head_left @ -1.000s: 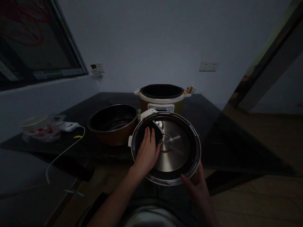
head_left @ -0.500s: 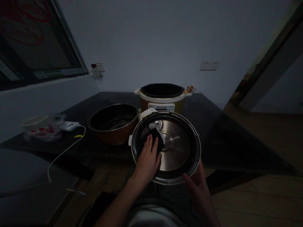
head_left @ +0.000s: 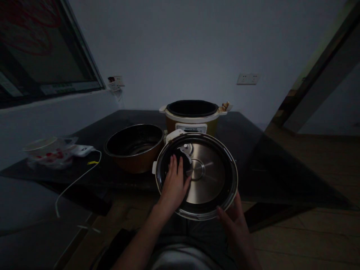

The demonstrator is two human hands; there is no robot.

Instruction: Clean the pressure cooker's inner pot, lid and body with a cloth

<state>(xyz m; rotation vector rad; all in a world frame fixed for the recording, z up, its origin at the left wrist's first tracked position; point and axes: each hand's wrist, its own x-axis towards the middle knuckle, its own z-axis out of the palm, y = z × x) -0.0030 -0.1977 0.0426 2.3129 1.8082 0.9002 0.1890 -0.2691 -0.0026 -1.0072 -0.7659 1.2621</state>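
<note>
A round pressure cooker lid (head_left: 210,176) is tilted up at the front of the table, its steel inner side facing me. My left hand (head_left: 174,183) holds a dark cloth (head_left: 182,159) with a pale edge, pressing it with closely laid fingers against the upper left of the lid's inside. A small valve fitting (head_left: 186,147) shows just above the cloth. My right hand (head_left: 234,217) grips the lid's lower right rim, thumb in front and the other fingers mostly hidden behind. Behind the lid stands the electric pressure cooker (head_left: 192,120), uncovered.
Left of the lid sits a dark inner pot (head_left: 135,163) on the black table (head_left: 270,161). Farther left are a bowl in a plastic bag (head_left: 49,153) and a white device (head_left: 83,150) with a cable hanging over the edge. Wall sockets (head_left: 248,78) are behind.
My left hand has slid the cloth slightly left and up on the lid, now covering one of the fittings seen before. The right hand keeps its grip on the rim.
</note>
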